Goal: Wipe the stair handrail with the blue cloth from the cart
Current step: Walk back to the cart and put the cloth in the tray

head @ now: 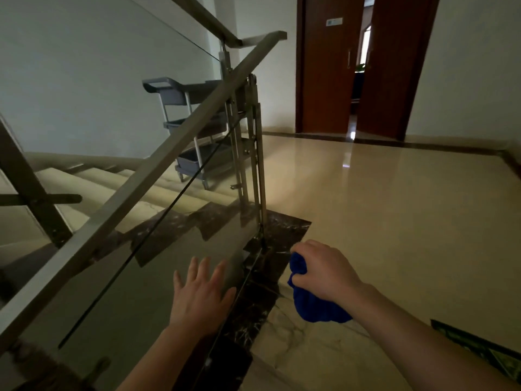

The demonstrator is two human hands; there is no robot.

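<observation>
Blue cloth [313,301]: bunched in your right hand [324,270], fingers curled tight around its upper end. The loose bulk hangs below the fist, so its long axis runs roughly up and down, tilted toward your forearm. It sits low, over the marbled floor [394,198], to the right of the glass panel [158,277] and apart from the rail.

Left hand [200,292]: open, palm down, fingers spread and pointing away from you. It is held in front of the glass panel; you cannot tell from this view whether it touches the glass. It carries nothing.

Stair handrail [158,162]: flat metal bar with a brushed grey finish. Its long axis runs diagonally from the lower left, nearest you, up to the right, where it meets the metal post [258,153] at the landing. A second rail [208,18] angles up to the left beyond it. Neither hand is on the handrail.

Cart [191,122]: grey, tiered, on castors, standing on the landing beyond the glass and the post, near the white wall [84,66]. Contents of its shelves cannot be made out.

Stair treads [93,182]: pale stone, seen through the glass to the left.

Double doors [394,66]: reddish-brown wood, at the far side of the landing, a gap between the leaves.
</observation>
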